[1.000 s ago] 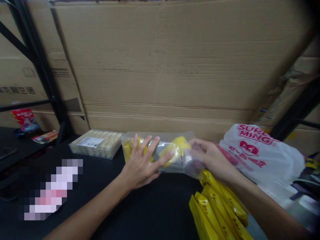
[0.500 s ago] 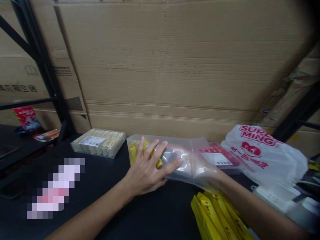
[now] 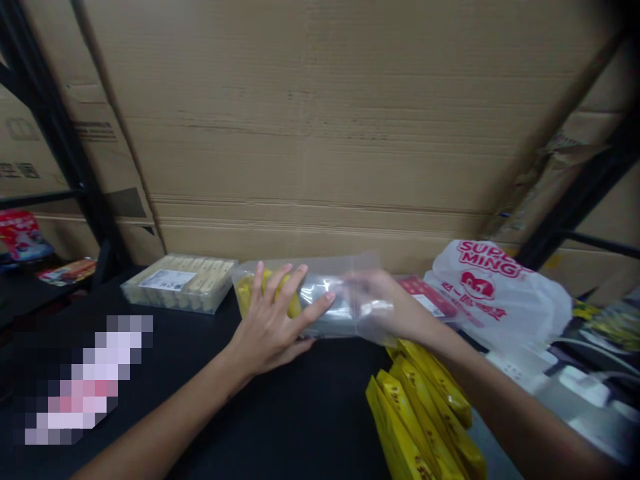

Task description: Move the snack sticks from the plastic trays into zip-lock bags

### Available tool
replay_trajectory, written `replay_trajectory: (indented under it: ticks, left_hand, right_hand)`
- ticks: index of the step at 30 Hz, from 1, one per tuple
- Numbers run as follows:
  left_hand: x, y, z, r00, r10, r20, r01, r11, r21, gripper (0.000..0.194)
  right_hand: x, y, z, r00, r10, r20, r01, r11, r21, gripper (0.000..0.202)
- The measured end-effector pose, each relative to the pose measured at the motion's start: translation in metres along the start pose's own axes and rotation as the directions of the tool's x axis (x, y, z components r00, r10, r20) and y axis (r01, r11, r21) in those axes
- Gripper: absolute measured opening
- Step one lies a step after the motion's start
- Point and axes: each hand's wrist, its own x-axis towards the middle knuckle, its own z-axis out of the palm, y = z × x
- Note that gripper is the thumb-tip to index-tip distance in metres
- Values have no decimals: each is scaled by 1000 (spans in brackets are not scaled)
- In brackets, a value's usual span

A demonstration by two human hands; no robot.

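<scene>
A clear plastic bag lies across the black tabletop, with yellow packets visible inside its left end. My left hand grips that end, fingers fanned over the top and thumb along the near side. My right hand is at the bag's right end, seen blurred through the plastic; its fingers are hard to make out. Several upright yellow packets stand in a row below my right forearm.
A clear box of pale wrapped pieces sits back left. Behind my right forearm are a red labelled pack, a white printed carrier bag and a white power strip. Cardboard walls the back.
My right hand has drawn back towards the bag's right end, out from deeper inside it. My left hand keeps its hold on the bag. The whole view has shifted somewhat.
</scene>
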Motion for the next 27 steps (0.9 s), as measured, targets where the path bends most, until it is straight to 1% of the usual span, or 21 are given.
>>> replay_trajectory:
  ticks: [2,4,5,7,8,11,14,16,19,22,24,27]
  left_hand:
    - [1,-6,0,998,-69,15,68,997,31,92]
    - [1,-10,0,992,-124,31,122,991,58,94]
    - [1,-11,0,989,-141,38,138,988,67,95]
    - [2,-12,1,986,-157,50,153,985,77,97]
    - [2,-12,1,986,-158,54,154,985,79,97]
    - [1,-10,2,985,-162,52,157,984,88,100]
    - [1,-9,3,986,-159,53,153,984,91,99]
    - [1,-9,2,987,-155,52,150,985,91,98]
    - [0,-9,2,986,-156,49,152,985,87,98]
    - [1,-8,1,982,-179,55,174,981,84,101]
    - [2,-8,1,975,-212,61,207,975,87,107]
    - [3,-6,-1,966,-251,58,245,965,95,113]
  right_hand:
    - [-12,8,-13,995,76,68,-73,996,-48,26]
    - [-29,12,-20,976,160,148,-133,975,-177,34]
    - [-38,13,-20,964,193,184,-142,955,-260,36]
    - [-55,12,-12,945,244,218,-134,897,-422,34]
    - [-62,11,-6,940,266,212,-131,859,-495,31]
    - [-73,4,16,930,305,207,-113,769,-629,20]
    - [-71,-1,30,917,330,225,-111,751,-651,11]
    - [-68,0,32,915,337,220,-122,754,-646,9]
    - [-69,4,26,932,311,186,-132,769,-626,11]
    - [-81,4,16,940,306,150,-147,761,-632,23]
    - [-93,-1,13,928,331,175,-143,744,-652,26]
    - [-109,-8,18,898,348,270,-82,734,-674,26]
